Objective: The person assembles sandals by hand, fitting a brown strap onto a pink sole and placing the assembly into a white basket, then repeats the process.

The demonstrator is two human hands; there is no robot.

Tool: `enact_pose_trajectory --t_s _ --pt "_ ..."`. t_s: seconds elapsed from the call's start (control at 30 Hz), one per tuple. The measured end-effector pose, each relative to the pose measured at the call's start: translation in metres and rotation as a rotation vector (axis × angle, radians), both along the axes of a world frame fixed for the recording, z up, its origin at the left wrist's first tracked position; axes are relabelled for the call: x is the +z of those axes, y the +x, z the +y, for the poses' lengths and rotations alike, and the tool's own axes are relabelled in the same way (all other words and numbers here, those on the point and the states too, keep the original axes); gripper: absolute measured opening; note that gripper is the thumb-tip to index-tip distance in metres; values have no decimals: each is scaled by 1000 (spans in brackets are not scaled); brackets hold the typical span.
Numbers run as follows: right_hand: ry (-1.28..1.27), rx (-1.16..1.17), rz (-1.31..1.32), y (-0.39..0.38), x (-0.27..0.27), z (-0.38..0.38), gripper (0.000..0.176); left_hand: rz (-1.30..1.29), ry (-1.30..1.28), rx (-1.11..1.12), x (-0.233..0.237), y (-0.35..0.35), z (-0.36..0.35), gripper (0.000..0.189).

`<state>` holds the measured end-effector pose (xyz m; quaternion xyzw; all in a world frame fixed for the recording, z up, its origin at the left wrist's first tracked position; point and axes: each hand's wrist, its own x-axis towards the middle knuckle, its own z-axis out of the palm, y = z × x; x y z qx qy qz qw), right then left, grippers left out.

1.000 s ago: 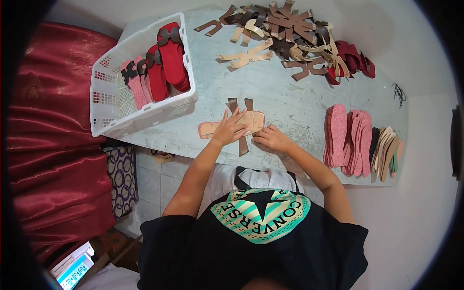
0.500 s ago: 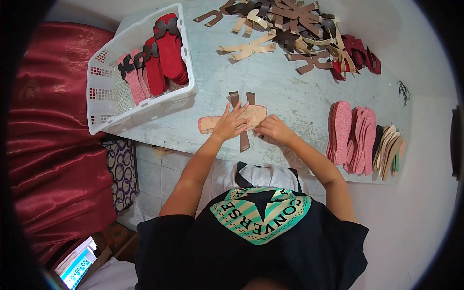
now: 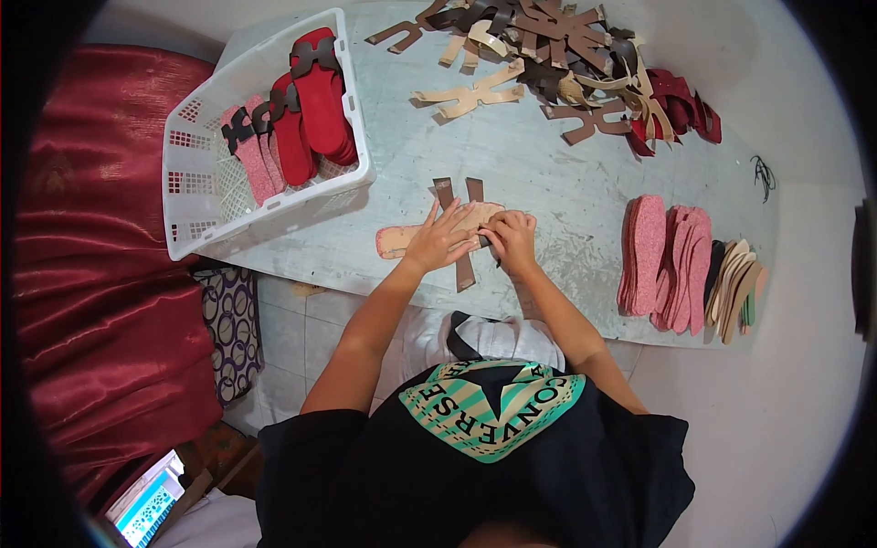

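A tan sandal sole (image 3: pixel 395 242) with a reddish edge lies underside up on the table. Beneath it runs a brown strap piece (image 3: pixel 466 272), its ends sticking out above and below. My left hand (image 3: pixel 440 239) lies spread over the middle of the sole, pressing it down. At the sole's right half, my right hand (image 3: pixel 512 239) has its fingers closed on one lower strap end, which is folded up over the sole's edge. The fingertips of both hands nearly meet there, and my fingers partly hide the fold.
A white plastic basket (image 3: pixel 265 215) at the left holds red and pink sandals (image 3: pixel 320 100). Loose brown and cream strap pieces (image 3: pixel 557 46) are heaped at the back. Pink soles (image 3: pixel 644 256) and tan soles (image 3: pixel 731 283) stand in rows at the right.
My right hand has moved slightly up and left, bringing the strap end over the sole's edge. My left hand stays spread on the sole.
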<state>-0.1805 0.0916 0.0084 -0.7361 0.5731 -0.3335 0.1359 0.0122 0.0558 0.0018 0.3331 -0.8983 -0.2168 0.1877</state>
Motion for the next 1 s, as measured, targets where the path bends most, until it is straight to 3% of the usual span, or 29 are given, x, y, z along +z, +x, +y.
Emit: enact_pose_trajectory --t_s 0.23,0.47,0.57,0.63,0.67,0.73,0.77,0.83,1.0 --pt "-6 146 4 -6 0 -9 15 -13 12 -12 -3 -1 -1 21" --pt "41 96 36 -4 -2 -6 17 -24 -19 -18 -5 -1 -1 25" --pt "61 -14 101 0 -5 -5 32 -66 -46 -26 -5 1 -2 24" --pt "129 -189 12 0 -4 -6 54 -90 -24 -28 -4 0 -2 25" --pt "128 -193 13 -1 -4 -6 54 -89 -25 -32 -3 0 -1 25" --pt "252 -249 10 -2 -3 -11 81 -101 -26 -35 -3 0 -2 25" --pt "250 -253 10 -2 -2 -12 81 -101 -29 -38 -3 0 -2 25" --pt "501 -366 19 0 6 -17 99 -95 -28 -36 -4 0 -2 24" --pt "585 -415 -15 2 11 -23 117 -80 -7 -33 -4 0 -1 23"
